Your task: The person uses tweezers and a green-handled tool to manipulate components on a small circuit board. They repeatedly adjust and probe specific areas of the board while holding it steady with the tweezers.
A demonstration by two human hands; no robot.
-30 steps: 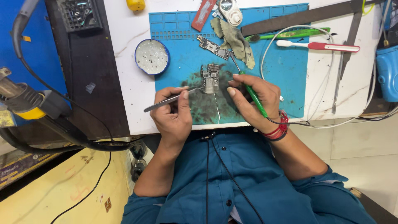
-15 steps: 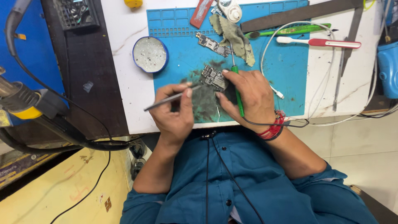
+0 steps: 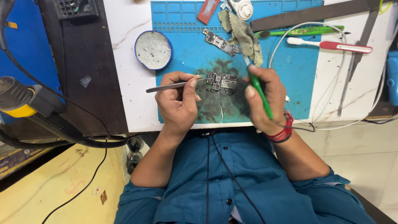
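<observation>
My left hand (image 3: pixel 177 101) grips metal tweezers (image 3: pixel 166 87) whose tips reach a small circuit board (image 3: pixel 222 81) lying on a blue work mat (image 3: pixel 290 74). My right hand (image 3: pixel 265 97) holds a green-handled tool (image 3: pixel 260 92) like a brush, its upper end beside the board's right edge. The mat under the board is stained dark.
A second circuit board (image 3: pixel 221 42) and a grey cloth (image 3: pixel 244 35) lie further up the mat. A round blue-rimmed dish (image 3: pixel 153 49) sits left of the mat. A green toothbrush (image 3: pixel 302 31), a red-and-white toothbrush (image 3: pixel 331 45) and white cables (image 3: pixel 331 95) lie to the right. A black hose (image 3: pixel 62 128) runs at left.
My right hand has swung the green tool from lying low across the mat to a steeper upright angle at the board's right side. My left hand keeps the tweezers at the board.
</observation>
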